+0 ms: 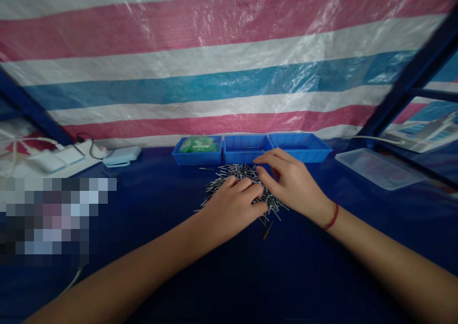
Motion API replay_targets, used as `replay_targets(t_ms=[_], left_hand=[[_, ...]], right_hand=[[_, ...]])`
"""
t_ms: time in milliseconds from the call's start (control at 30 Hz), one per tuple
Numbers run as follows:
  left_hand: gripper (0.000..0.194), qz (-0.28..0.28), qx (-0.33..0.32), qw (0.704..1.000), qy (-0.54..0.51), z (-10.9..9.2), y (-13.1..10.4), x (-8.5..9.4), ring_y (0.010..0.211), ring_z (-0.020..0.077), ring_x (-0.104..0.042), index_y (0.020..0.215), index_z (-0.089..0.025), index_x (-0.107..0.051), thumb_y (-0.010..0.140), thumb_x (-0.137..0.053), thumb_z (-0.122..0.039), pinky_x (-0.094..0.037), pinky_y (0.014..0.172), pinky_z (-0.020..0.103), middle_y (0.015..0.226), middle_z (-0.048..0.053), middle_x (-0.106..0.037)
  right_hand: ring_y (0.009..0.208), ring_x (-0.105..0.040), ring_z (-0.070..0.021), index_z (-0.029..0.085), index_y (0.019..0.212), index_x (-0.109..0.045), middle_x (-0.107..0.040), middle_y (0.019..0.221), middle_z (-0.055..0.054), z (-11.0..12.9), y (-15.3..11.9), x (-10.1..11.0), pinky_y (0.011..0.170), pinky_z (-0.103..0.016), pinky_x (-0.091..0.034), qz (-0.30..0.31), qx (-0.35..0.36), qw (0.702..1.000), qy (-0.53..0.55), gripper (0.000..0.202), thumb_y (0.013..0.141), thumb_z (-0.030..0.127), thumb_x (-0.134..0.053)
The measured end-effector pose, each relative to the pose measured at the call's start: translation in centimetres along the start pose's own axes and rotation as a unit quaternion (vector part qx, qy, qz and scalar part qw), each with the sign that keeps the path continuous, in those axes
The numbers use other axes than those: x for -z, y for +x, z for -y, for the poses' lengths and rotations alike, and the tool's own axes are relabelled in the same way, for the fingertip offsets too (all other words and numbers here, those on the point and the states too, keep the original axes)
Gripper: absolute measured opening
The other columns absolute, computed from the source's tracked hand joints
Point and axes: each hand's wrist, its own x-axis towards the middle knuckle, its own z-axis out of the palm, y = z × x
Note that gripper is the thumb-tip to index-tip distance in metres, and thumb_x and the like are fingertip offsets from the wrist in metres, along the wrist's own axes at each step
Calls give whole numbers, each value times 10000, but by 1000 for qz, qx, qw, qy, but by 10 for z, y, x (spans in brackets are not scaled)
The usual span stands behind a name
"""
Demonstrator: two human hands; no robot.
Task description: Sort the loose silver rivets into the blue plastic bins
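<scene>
A loose pile of thin metal blind rivets (214,186) lies on the dark blue table. My left hand (234,209) rests palm down over the front of it, fingers curled into the pieces; whatever its fingertips hold is hidden. From the right, my right hand (288,178) reaches over the pile's edge, index finger and thumb a little apart, nothing visible between them. One brass-coloured rivet (266,231) lies apart in front of the pile. Just behind stands the middle blue bin (246,158), with a few thin pieces inside.
The left blue bin (198,159) holds green-and-clear packets (200,144). Another blue bin (302,155) stands at the right. A translucent plastic lid (379,169) lies farther right. Power strips (59,159) and a light blue case (122,156) sit at left. Striped sheeting (214,85) hangs behind.
</scene>
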Motion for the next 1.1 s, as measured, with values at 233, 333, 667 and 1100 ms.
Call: replay_targets(t_ms=[233, 333, 667, 1100], left_hand=[[163, -34, 35, 998, -43, 0, -6, -14, 833, 194, -512, 853, -176, -581, 918, -440, -226, -369, 728, 333, 874, 38, -582], [137, -82, 128, 970, -191, 1, -6, -12, 832, 169, -527, 860, -163, -543, 919, -437, -226, -406, 762, 313, 870, 39, -571], [96, -193, 276, 874, -349, 1, -10, -9, 791, 159, -537, 898, -175, -507, 911, -421, -216, -434, 736, 314, 839, 36, -582], [110, -211, 252, 877, -350, 0, -8, -8, 783, 147, -534, 807, -173, -526, 897, -469, -203, -423, 740, 294, 802, 15, -557]], right_hand=[[832, -603, -190, 158, 960, -639, -618, 967, -80, 6, -3, -1, 735, -346, -479, 16, -11, 1000, 23, 211, 850, 212, -467], [798, -607, -180, 173, 913, -649, -647, 903, -62, 5, -2, -2, 717, -341, -481, -2, -52, 995, 83, 179, 837, 218, -494], [679, -602, -153, 204, 856, -634, -664, 782, -21, 23, -6, -4, 586, -289, -484, 60, -151, 929, 332, 169, 784, 356, -612], [766, -608, -171, 217, 851, -664, -655, 836, -34, 25, -9, -3, 663, -313, -484, 16, -91, 958, 272, 126, 811, 317, -597]])
